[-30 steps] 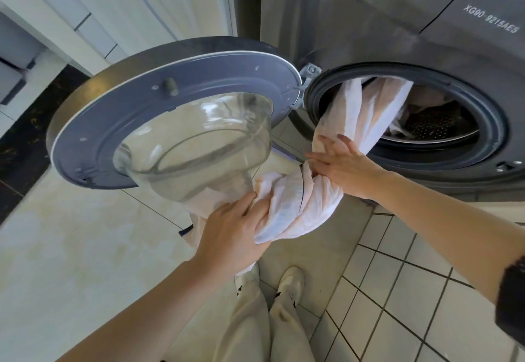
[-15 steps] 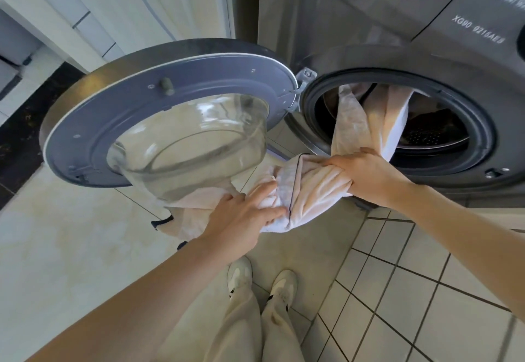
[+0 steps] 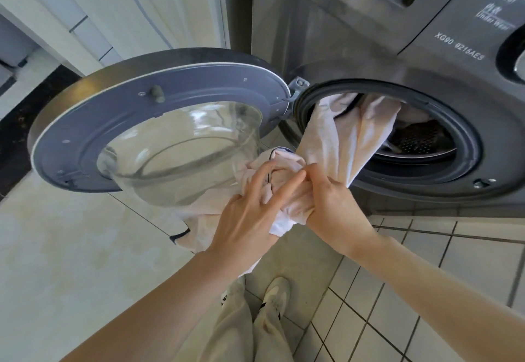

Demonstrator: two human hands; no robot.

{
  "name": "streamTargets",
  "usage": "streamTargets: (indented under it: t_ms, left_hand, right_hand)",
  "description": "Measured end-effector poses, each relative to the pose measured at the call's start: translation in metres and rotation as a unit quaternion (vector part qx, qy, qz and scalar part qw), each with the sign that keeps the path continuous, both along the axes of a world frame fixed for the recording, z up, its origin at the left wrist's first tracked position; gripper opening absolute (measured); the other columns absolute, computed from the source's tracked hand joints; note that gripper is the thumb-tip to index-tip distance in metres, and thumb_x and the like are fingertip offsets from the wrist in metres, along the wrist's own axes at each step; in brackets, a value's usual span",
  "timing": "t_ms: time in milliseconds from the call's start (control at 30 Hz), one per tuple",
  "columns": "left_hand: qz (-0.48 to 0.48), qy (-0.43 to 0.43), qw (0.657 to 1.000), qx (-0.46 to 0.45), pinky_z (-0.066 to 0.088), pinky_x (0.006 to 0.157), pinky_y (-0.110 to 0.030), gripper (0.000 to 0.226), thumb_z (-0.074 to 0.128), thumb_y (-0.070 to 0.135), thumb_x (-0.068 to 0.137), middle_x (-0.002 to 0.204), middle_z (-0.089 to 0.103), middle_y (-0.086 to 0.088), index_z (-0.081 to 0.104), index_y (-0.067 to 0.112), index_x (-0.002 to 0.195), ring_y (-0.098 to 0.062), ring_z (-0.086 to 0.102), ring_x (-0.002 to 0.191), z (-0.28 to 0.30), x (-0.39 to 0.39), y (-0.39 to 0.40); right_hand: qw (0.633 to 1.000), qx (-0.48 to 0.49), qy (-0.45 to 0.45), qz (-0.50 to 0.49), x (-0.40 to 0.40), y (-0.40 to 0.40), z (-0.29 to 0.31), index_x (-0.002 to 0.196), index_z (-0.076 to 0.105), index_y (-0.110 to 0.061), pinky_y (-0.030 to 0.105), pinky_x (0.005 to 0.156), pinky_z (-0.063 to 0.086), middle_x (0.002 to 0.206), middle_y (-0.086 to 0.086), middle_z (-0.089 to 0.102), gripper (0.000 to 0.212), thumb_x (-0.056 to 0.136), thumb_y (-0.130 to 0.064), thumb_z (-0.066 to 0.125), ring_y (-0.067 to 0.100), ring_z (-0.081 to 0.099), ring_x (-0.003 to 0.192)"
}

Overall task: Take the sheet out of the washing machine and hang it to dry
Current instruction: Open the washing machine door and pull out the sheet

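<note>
I am clutching a bunched fold of the pale pink sheet (image 3: 349,140) in my right hand (image 3: 332,205), fingers curled tight around it. My left hand (image 3: 250,214) is lying on the bundle just beside it, fingers spread. The sheet is trailing above my grip into the washing machine (image 3: 369,49) drum, beside the open door (image 3: 159,123).

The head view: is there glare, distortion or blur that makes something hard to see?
Head view: the wide lens bends the grey washing machine and the white tiled floor; bright reflections glare on the clear glass bowl of the round door; the white printed labels are blurred; the pale pink sheet and both hands look sharp.
</note>
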State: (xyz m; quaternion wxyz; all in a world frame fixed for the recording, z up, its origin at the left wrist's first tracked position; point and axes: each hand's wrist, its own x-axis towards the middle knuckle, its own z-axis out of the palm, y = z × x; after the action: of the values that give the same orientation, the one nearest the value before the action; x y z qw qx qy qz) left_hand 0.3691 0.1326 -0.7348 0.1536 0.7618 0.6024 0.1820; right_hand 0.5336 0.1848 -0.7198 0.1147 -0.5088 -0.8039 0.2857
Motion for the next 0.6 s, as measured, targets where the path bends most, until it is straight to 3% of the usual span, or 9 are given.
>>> streamTargets:
  t_ms: [67,133,200,300,400,467,533,600]
  left_hand:
    - [-0.014,-0.008,1.0,-0.016,0.046,0.051,-0.024,0.096,0.067,0.013,0.066,0.147,0.032,-0.007,0.025,0.036,0.149,-0.017,0.057,0.078,0.0,0.002,0.0]
    - [-0.004,0.004,0.999,-0.032,0.049,0.052,-0.027,0.1,0.074,0.014,0.063,0.147,0.034,-0.005,0.026,0.036,0.148,-0.018,0.06,0.072,-0.002,0.002,0.001]
    - [0.002,0.022,1.0,-0.022,0.048,0.05,-0.029,0.09,0.075,0.018,0.062,0.144,0.042,-0.002,0.038,0.032,0.143,-0.019,0.061,0.071,-0.005,0.0,0.001]
    - [0.003,0.01,1.0,0.02,0.048,0.049,-0.028,0.056,0.074,0.026,0.064,0.124,0.059,0.006,0.06,0.023,0.118,-0.018,0.063,0.073,-0.011,-0.008,0.001]
    - [0.0,0.012,0.999,0.045,0.046,0.044,-0.029,0.037,0.07,0.019,0.061,0.103,0.066,0.009,0.066,0.02,0.097,-0.018,0.062,0.061,-0.016,-0.016,-0.004]
    - [-0.013,0.02,0.999,0.044,0.044,0.043,-0.03,0.033,0.069,0.014,0.057,0.094,0.065,0.009,0.066,0.02,0.089,-0.019,0.059,0.056,-0.022,-0.021,-0.008]
    - [-0.021,0.022,0.999,0.039,0.042,0.041,-0.029,0.031,0.068,0.011,0.053,0.088,0.064,0.009,0.064,0.019,0.083,-0.019,0.054,0.051,-0.025,-0.025,-0.012]
    - [-0.023,0.023,0.999,0.039,0.04,0.04,-0.028,0.03,0.067,0.01,0.052,0.085,0.063,0.009,0.062,0.017,0.08,-0.018,0.05,0.048,-0.026,-0.027,-0.015]
  right_hand:
    - [0.992,-0.094,0.075,-0.05,-0.008,-0.006,0.003,0.122,0.034,-0.014,0.025,0.052,0.046,0.084,0.006,0.065,0.055,0.077,0.006,0.057,0.019,0.061,0.069]
    - [0.975,-0.162,0.13,-0.074,-0.013,-0.01,0.008,0.123,0.026,-0.023,0.021,0.057,0.048,0.088,0.0,0.065,0.064,0.076,0.007,0.056,0.008,0.06,0.072]
    - [0.962,-0.202,0.163,-0.084,-0.013,-0.013,0.012,0.121,0.023,-0.028,0.022,0.06,0.048,0.086,-0.002,0.064,0.069,0.074,0.007,0.059,0.006,0.057,0.07]
    - [0.956,-0.223,0.179,-0.063,-0.009,-0.016,0.012,0.12,0.021,-0.034,0.019,0.067,0.05,0.091,-0.008,0.067,0.077,0.073,0.005,0.068,0.005,0.062,0.075]
    - [0.97,-0.207,0.127,0.002,0.0,-0.012,0.01,0.124,0.021,-0.039,0.016,0.08,0.05,0.108,-0.011,0.065,0.083,0.072,-0.009,0.079,0.003,0.063,0.093]
    - [0.977,-0.192,0.072,0.051,0.01,-0.002,0.01,0.132,0.024,-0.033,0.014,0.09,0.045,0.121,-0.014,0.055,0.082,0.074,-0.017,0.079,0.005,0.055,0.112]
    - [0.979,-0.165,-0.012,0.118,0.02,0.011,0.007,0.14,0.026,-0.033,0.017,0.104,0.032,0.129,-0.021,0.036,0.08,0.078,-0.021,0.075,0.008,0.032,0.132]
    - [0.967,-0.125,-0.127,0.184,0.026,0.026,-0.001,0.145,0.014,-0.038,0.033,0.115,0.014,0.142,-0.023,0.019,0.087,0.08,-0.026,0.072,0.013,0.004,0.141]
